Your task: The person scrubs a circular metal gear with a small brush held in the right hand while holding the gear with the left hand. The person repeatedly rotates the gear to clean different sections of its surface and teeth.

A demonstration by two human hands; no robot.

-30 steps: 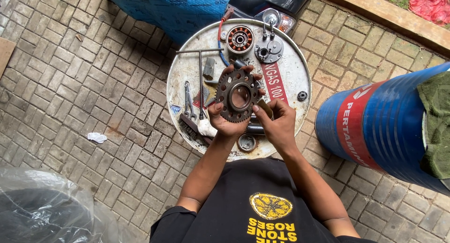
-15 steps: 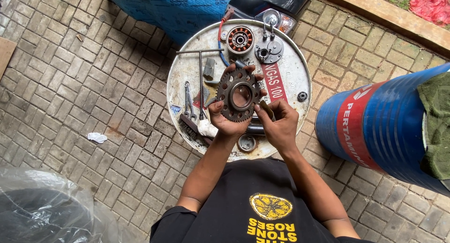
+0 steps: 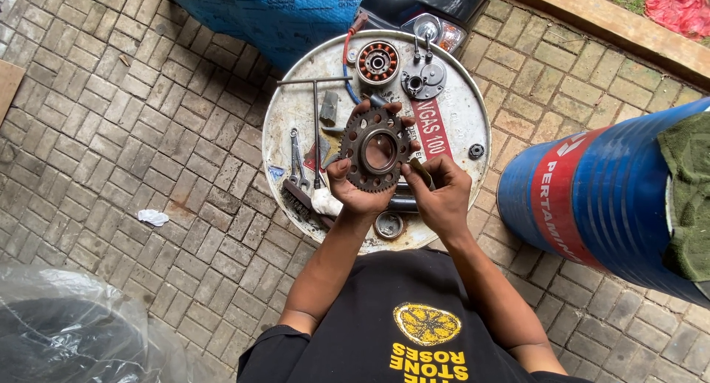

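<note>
Sprocket (image 3: 379,150) held up over the white drum lid (image 3: 451,143), both hands engaged.

I hold the toothed ring upright above the lid: my left hand (image 3: 353,191) is curled round its lower left rim, thumb on the face, and my right hand (image 3: 440,194) is pinching at its lower right edge, on a small part I cannot make out. To do this well, I judge the left grip should stay on the rim, clear of the teeth, while the right works. Count: one sprocket in hand; on the lid one copper-wound stator (image 3: 378,63), one grey round plate (image 3: 422,78), one T-handle wrench (image 3: 316,124), one wire brush (image 3: 302,200), one small cap (image 3: 389,225). Beside it, one blue drum (image 3: 592,198).
</note>
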